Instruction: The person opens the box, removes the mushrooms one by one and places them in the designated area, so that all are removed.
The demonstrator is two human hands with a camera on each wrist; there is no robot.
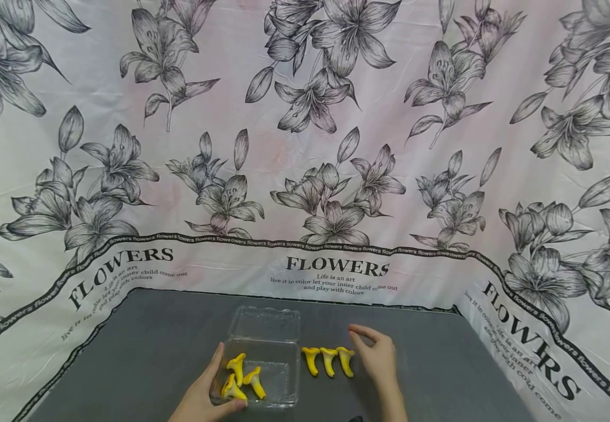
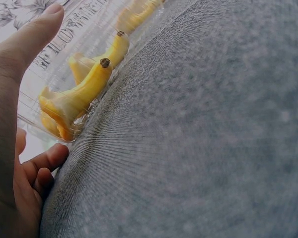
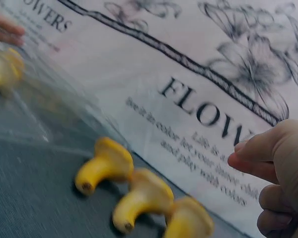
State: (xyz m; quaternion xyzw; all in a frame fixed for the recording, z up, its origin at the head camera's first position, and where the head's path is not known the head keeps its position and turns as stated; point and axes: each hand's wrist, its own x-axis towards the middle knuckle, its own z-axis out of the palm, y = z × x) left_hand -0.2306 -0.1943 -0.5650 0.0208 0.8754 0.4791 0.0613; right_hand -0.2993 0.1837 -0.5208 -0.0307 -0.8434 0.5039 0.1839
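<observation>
A clear plastic box with its lid raised stands on the table. Inside its left part lie three yellow chanterelle mushrooms, also visible through the wall in the left wrist view. My left hand holds the box's near left corner, thumb at the front and fingers along the left side. To the right of the box, three more chanterelles lie in a row, stems toward me. My right hand hovers just right of that row, holding nothing. Its thumb and index finger are close together, the other fingers loosely bent.
The dark grey table is enclosed at the back and sides by a white cloth printed with flowers and lettering. A small black thing shows at the bottom edge of the head view.
</observation>
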